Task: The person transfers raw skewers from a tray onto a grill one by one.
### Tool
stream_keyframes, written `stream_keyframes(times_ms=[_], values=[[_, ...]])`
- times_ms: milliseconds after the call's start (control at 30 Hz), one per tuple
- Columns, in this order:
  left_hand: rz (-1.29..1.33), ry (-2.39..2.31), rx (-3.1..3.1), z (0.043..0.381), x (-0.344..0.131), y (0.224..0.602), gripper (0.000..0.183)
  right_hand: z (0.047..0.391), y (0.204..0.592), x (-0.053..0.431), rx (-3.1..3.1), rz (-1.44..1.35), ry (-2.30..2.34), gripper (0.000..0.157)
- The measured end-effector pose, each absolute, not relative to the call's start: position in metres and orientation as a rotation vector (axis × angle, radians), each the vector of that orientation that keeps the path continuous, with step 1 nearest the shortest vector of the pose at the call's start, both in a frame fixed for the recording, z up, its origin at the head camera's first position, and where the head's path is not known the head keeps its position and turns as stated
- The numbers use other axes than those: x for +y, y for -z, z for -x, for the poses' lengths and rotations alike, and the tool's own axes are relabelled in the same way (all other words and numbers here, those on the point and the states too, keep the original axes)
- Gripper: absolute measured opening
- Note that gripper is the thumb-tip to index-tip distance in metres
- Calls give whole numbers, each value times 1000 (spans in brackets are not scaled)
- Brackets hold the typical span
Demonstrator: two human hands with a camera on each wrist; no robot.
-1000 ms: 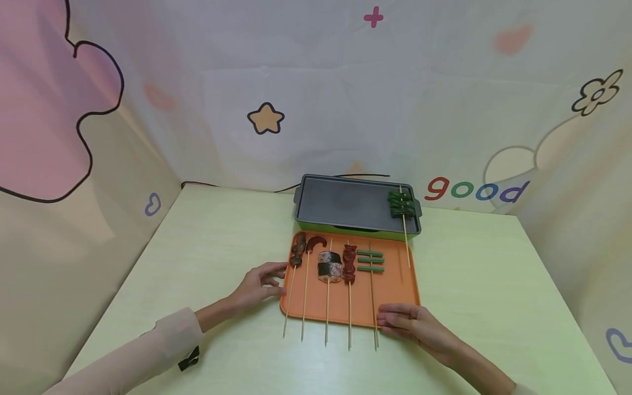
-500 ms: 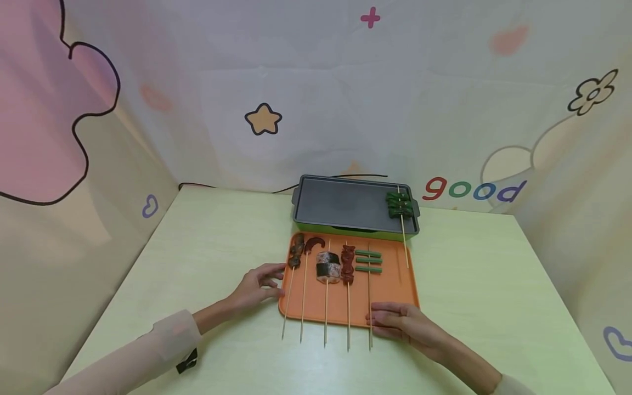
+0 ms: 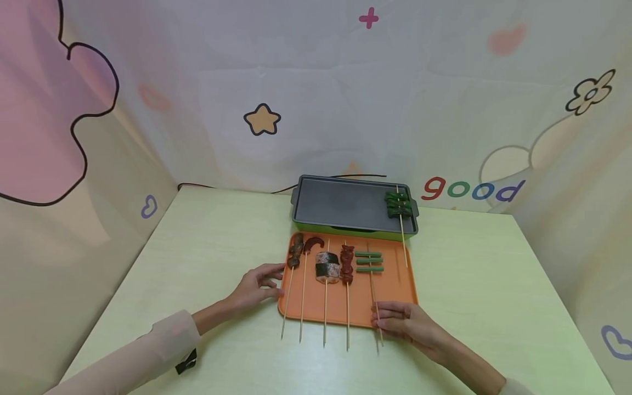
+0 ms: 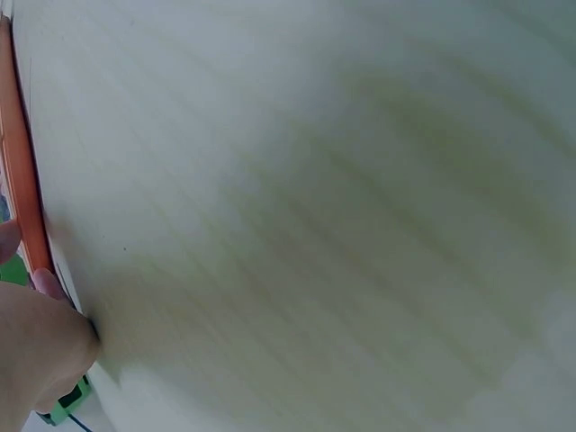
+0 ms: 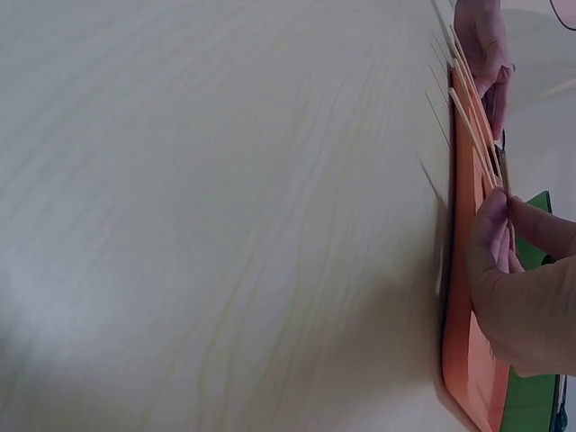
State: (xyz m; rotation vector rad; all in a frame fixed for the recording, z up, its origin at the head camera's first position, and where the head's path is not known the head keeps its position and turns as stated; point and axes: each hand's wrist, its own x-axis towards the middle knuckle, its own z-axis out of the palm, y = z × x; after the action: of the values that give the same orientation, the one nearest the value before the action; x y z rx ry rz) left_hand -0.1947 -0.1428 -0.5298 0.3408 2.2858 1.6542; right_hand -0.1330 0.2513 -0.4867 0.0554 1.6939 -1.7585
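Observation:
My right hand (image 3: 412, 327) pinches the lower stick of a skewer of green stalks (image 3: 370, 261) between thumb and fingers. The stick slants, its lower end tipped to the right, over the near edge of an orange tray (image 3: 338, 312). At the tray's left rim, my left hand (image 3: 254, 286) holds the edge with thumb and fingers. Also lying on the tray are a brown mushroom-like skewer (image 3: 294, 252), a curled dark red tentacle-like skewer (image 3: 313, 244), a black-and-white roll skewer (image 3: 327, 267) and a red meat skewer (image 3: 347, 264). Their sticks overhang the near edge.
Directly behind the tray stands a grey grill plate (image 3: 345, 203) on a green base (image 3: 316, 226). A green leafy pepper-like skewer (image 3: 399, 204) lies at its right end, stick reaching over the tray. Patterned cloth walls (image 3: 316, 109) enclose the pale table (image 3: 222, 219).
The right hand first shifted slightly left, then closed on the skewer of green stalks. Its stick's lower end has swung right, away from its shadow. The left hand has stayed at the tray.

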Motion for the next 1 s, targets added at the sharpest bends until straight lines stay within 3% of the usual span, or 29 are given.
stream_keyframes(times_ms=[1000], values=[[-356, -1668, 2282, 195, -144, 532, 63, 126, 484, 259, 1761, -18, 1758, 65]])
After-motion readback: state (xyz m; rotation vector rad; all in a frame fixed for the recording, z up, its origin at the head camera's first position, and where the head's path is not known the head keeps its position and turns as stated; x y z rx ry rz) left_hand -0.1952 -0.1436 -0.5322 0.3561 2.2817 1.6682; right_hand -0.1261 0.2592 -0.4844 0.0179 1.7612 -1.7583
